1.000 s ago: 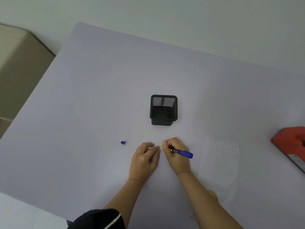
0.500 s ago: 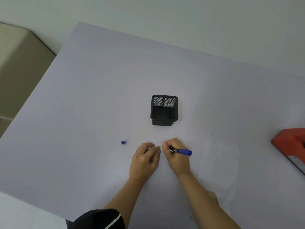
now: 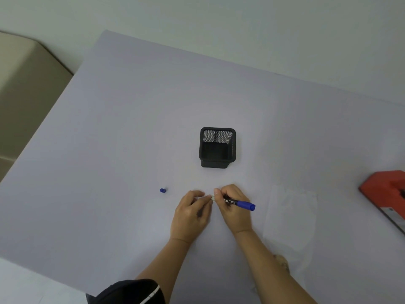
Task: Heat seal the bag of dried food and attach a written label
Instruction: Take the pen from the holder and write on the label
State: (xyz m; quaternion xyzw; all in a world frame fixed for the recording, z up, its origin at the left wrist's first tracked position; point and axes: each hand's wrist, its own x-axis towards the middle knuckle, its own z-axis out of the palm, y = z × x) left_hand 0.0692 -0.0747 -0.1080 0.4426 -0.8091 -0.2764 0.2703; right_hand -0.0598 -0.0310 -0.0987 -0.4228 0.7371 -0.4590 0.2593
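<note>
- filling most of the view, a pale lilac table (image 3: 109,150) is carrying everything else, with a beige piece of furniture (image 3: 26,88) sitting beyond its 9 o'clock edge.
- a clear plastic bag (image 3: 291,216) is lying flat on the table at 4 o'clock from the pen holder, just beside the right forearm; a little brownish dried food (image 3: 281,261) is showing at its 6 o'clock end.
- a red heat sealer (image 3: 385,189) is poking in at the picture's 3 o'clock edge, well apart from the bag and partly cut off.
- a black mesh pen holder (image 3: 215,164) is standing upright near the middle of the table, with both hands at its 6 o'clock.
- the left hand (image 3: 190,216) is resting on the table, fingers curled in, fingertips pinching a small pale piece (image 3: 212,196).
- the right hand (image 3: 234,209) is curling its fingers round a blue marker (image 3: 241,203) and is meeting the left hand's fingertips at that same piece.
- the marker is pointing its blue rear end toward 4 o'clock; its tip is hiding inside the fingers.
- a blue cap (image 3: 162,190) is lying alone at 9 o'clock from the left hand, apart from it.
- the pale piece is too small for telling whether it is the label.
</note>
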